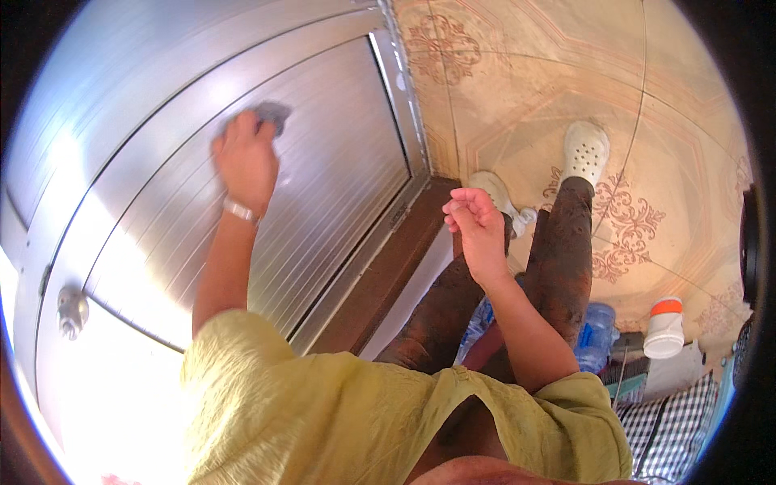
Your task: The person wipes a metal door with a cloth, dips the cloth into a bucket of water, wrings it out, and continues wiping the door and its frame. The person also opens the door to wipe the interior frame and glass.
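My left hand [247, 159] presses a dark grey cloth or scrubbing pad [274, 115] against the ribbed panel of a metal door [327, 151]. The hand and the pad are slightly blurred, and my fingers partly cover the pad. A light-coloured band [240, 210] circles that wrist. My right hand [479, 233] hangs in the air over my legs, right of the door's lower edge. Its fingers are loosely curled in toward the thumb, and nothing shows in them. A round door knob [73, 309] sits at the far left of the door.
A brown sill [370, 276] runs along the door's foot. My white clog [585, 151] stands on patterned floor tiles [679, 200]. Behind my legs are a blue water bottle [597, 333], a white tub with an orange top [664, 330] and a checked cloth [673, 424].
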Available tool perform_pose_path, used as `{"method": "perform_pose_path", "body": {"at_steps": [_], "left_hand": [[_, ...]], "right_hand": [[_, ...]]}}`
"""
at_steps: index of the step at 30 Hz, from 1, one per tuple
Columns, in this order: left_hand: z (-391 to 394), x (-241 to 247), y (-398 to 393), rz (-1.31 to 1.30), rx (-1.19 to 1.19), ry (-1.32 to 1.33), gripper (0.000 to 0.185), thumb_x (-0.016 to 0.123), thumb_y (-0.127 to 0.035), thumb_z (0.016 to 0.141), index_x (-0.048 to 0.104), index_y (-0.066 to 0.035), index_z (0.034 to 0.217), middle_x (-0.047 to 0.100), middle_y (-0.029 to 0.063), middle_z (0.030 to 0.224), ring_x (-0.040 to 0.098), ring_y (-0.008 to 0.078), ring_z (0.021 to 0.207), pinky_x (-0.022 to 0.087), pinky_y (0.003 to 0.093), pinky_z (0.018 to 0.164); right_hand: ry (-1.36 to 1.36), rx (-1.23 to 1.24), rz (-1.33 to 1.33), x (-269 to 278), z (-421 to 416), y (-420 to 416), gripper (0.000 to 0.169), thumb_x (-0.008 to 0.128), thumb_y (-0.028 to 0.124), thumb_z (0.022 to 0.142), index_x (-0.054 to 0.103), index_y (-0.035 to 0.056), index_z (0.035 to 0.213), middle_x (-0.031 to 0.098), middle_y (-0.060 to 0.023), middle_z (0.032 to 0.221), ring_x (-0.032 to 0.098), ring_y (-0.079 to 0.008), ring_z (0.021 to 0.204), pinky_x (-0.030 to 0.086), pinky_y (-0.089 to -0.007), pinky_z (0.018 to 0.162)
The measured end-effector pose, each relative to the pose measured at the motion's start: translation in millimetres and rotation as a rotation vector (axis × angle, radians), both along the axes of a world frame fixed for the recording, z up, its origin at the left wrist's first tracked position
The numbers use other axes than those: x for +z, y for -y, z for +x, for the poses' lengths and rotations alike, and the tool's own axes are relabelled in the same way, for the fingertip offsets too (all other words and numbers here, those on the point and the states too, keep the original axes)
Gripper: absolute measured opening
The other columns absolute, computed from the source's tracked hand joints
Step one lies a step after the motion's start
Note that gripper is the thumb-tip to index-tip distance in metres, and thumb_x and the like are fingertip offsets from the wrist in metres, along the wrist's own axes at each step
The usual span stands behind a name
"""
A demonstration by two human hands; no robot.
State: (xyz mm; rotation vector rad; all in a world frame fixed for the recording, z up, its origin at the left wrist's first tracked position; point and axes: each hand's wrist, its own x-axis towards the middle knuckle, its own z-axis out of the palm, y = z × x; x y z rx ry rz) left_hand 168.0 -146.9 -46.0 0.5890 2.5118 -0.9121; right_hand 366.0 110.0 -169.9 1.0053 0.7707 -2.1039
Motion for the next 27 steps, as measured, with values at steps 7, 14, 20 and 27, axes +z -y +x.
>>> {"method": "perform_pose_path", "body": {"at_steps": [7, 14, 20, 27], "left_hand": [[42.6, 216.3, -23.6, -0.135, -0.028, -0.364, 0.025, 0.068, 0.005, 0.07, 0.068, -0.004, 0.094, 0.058, 0.0145, 0.097, 0.058, 0.029, 0.086, 0.048, 0.0384, 0.07], [41.8, 254.8, -24.8, -0.309, 0.057, -0.539, 0.02, 0.068, -0.005, 0.081, 0.071, -0.008, 0.101, 0.06, 0.0122, 0.106, 0.059, 0.0301, 0.095, 0.05, 0.0384, 0.079], [3.2, 180.9, -18.7, -0.281, -0.063, -0.505, 0.022, 0.067, -0.006, 0.079, 0.07, -0.01, 0.101, 0.061, 0.0093, 0.101, 0.061, 0.0259, 0.091, 0.053, 0.0358, 0.075], [-2.5, 133.4, -5.1, -0.155, -0.05, -0.409, 0.02, 0.062, -0.008, 0.084, 0.067, -0.013, 0.102, 0.057, 0.0075, 0.097, 0.06, 0.0238, 0.088, 0.053, 0.0346, 0.06]], "right_hand": [[-0.025, 0.038, 0.002, 6.5, -3.3, 10.1, 0.013, 0.053, 0.007, 0.094, 0.055, 0.0017, 0.106, 0.061, -0.0038, 0.089, 0.054, -0.0091, 0.075, 0.046, -0.0235, 0.066], [0.001, 0.07, -0.089, 18.0, -2.1, 20.7, 0.01, 0.054, 0.009, 0.094, 0.055, 0.0037, 0.102, 0.06, -0.0028, 0.088, 0.053, -0.0078, 0.075, 0.045, -0.0223, 0.067], [0.027, 0.097, -0.069, 14.7, 0.4, 12.7, 0.013, 0.054, 0.012, 0.095, 0.055, 0.0039, 0.104, 0.06, -0.0025, 0.088, 0.053, -0.0077, 0.076, 0.045, -0.022, 0.067], [0.059, 0.11, -0.078, 15.6, 1.0, 11.4, 0.014, 0.055, 0.014, 0.095, 0.055, 0.0036, 0.105, 0.06, -0.0024, 0.088, 0.053, -0.0079, 0.075, 0.045, -0.0221, 0.067]]}}
